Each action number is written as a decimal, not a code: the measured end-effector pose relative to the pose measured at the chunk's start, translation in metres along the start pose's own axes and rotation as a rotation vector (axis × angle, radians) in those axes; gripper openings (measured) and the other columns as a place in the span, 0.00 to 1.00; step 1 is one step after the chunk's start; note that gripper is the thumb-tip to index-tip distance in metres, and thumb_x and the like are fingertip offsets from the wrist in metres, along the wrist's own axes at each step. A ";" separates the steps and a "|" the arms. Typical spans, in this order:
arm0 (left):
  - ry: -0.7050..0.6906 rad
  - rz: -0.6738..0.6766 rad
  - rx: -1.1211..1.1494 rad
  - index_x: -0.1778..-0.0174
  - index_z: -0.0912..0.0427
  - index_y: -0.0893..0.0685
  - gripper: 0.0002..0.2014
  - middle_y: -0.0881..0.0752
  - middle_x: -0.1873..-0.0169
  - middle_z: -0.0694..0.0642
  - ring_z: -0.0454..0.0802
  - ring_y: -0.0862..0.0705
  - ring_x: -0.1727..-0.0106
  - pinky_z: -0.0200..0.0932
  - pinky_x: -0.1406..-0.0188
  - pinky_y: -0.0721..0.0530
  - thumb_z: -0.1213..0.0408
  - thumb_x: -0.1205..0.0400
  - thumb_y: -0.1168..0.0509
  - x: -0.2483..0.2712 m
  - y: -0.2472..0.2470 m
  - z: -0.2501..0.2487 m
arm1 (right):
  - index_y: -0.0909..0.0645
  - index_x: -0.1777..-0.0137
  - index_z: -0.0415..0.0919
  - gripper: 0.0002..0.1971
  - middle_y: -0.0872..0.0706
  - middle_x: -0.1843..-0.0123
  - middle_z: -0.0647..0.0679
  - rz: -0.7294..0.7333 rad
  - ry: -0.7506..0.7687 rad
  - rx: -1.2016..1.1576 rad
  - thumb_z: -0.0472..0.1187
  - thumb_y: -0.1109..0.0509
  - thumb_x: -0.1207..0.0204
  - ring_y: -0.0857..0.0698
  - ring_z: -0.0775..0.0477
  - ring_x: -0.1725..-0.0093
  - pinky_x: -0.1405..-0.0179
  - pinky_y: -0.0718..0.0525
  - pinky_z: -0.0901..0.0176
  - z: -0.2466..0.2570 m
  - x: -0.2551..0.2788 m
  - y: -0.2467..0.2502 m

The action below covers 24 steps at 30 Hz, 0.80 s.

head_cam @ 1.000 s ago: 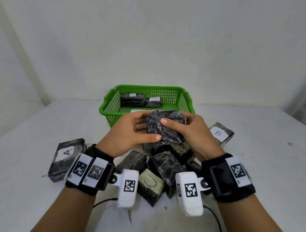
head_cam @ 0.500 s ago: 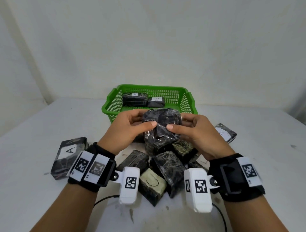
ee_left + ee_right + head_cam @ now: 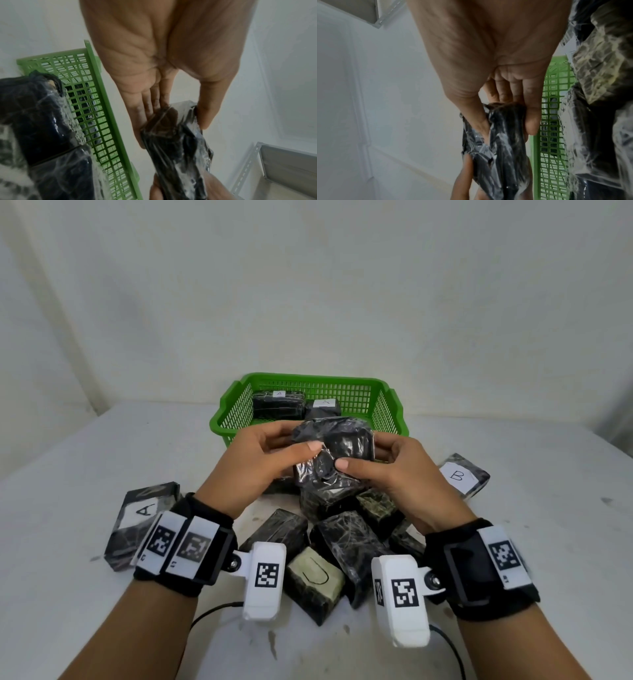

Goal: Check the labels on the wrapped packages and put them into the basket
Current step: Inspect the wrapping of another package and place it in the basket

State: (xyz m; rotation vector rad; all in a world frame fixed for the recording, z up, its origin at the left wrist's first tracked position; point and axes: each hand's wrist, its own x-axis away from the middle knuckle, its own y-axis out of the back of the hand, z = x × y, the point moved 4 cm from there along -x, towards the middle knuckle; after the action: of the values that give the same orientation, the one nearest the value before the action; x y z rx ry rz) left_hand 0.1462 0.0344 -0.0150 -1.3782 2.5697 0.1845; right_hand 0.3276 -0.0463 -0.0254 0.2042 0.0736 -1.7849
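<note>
We have lifted the package (image 3: 334,451) a little toward the basket (image 3: 390,409); left hand (image 3: 263,463) and right hand (image 3: 400,470) pinch its sides between them, black crinkled glossy wrap, no label visible.

Both hands, left hand (image 3: 263,460) and right hand (image 3: 397,470), pinch a black wrapped package (image 3: 337,448) above the bench (image 3: 534,542), before the green basket (image 3: 383,409).

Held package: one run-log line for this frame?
both hands grip held package above pile | left hand | right hand | label not visible | green basket holds two A packages | not yet placed
</note>
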 end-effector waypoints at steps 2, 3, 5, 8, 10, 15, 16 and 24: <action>0.022 0.031 0.006 0.41 0.64 0.12 0.18 0.08 0.47 0.61 0.54 0.08 0.47 0.48 0.49 0.11 0.65 0.26 0.22 -0.001 -0.001 0.003 | 0.10 0.41 0.39 0.17 0.04 0.46 0.46 -0.018 0.003 0.001 0.31 0.16 0.30 0.05 0.45 0.45 0.40 0.08 0.49 0.000 0.000 0.002; 0.016 0.024 -0.020 0.41 0.65 0.12 0.16 0.08 0.49 0.61 0.48 0.08 0.53 0.41 0.55 0.11 0.68 0.25 0.23 -0.001 -0.001 0.002 | 0.10 0.42 0.39 0.17 0.04 0.47 0.46 -0.014 0.003 0.006 0.31 0.16 0.30 0.05 0.45 0.46 0.41 0.08 0.50 -0.001 0.000 0.002; -0.002 0.009 -0.056 0.42 0.68 0.13 0.13 0.08 0.53 0.60 0.41 0.09 0.62 0.29 0.65 0.16 0.74 0.23 0.26 0.000 -0.001 0.001 | 0.10 0.42 0.40 0.17 0.04 0.46 0.47 0.002 -0.005 0.023 0.34 0.15 0.31 0.05 0.46 0.45 0.43 0.08 0.53 -0.002 0.000 0.000; -0.003 0.051 -0.045 0.41 0.65 0.12 0.17 0.07 0.49 0.59 0.49 0.08 0.50 0.36 0.55 0.12 0.68 0.27 0.25 0.001 -0.002 -0.001 | 0.10 0.39 0.40 0.21 0.04 0.43 0.46 -0.004 -0.006 -0.015 0.43 0.15 0.33 0.06 0.44 0.41 0.34 0.11 0.43 -0.002 -0.001 0.000; 0.012 0.083 -0.041 0.40 0.63 0.13 0.20 0.08 0.47 0.58 0.51 0.08 0.46 0.40 0.47 0.11 0.65 0.29 0.25 0.003 -0.005 -0.001 | 0.09 0.38 0.41 0.19 0.04 0.43 0.45 -0.039 0.003 -0.030 0.42 0.15 0.29 0.06 0.43 0.41 0.30 0.14 0.38 -0.002 -0.001 0.002; -0.026 0.027 -0.115 0.42 0.62 0.12 0.16 0.07 0.49 0.57 0.52 0.08 0.46 0.44 0.45 0.12 0.72 0.25 0.25 0.001 -0.001 0.001 | 0.08 0.40 0.43 0.20 0.04 0.43 0.48 -0.025 0.011 0.044 0.43 0.13 0.33 0.07 0.46 0.39 0.29 0.14 0.39 -0.003 -0.002 0.002; -0.021 0.026 -0.110 0.41 0.62 0.12 0.17 0.07 0.48 0.57 0.52 0.08 0.45 0.44 0.44 0.12 0.71 0.26 0.24 0.001 0.001 0.001 | 0.09 0.39 0.43 0.20 0.04 0.42 0.48 -0.011 0.009 0.045 0.38 0.13 0.32 0.07 0.47 0.40 0.29 0.13 0.40 -0.002 -0.001 0.002; -0.113 0.010 -0.159 0.40 0.57 0.13 0.24 0.07 0.47 0.53 0.47 0.09 0.43 0.40 0.42 0.12 0.79 0.30 0.22 0.002 0.001 -0.005 | 0.12 0.33 0.49 0.33 0.07 0.36 0.52 0.036 -0.011 0.107 0.48 0.09 0.40 0.09 0.50 0.34 0.26 0.17 0.41 -0.005 -0.003 0.003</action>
State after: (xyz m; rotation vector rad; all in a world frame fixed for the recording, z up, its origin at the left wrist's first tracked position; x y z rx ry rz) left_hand 0.1435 0.0326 -0.0103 -1.3651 2.5148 0.4644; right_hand 0.3320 -0.0432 -0.0295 0.2706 -0.0329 -1.7550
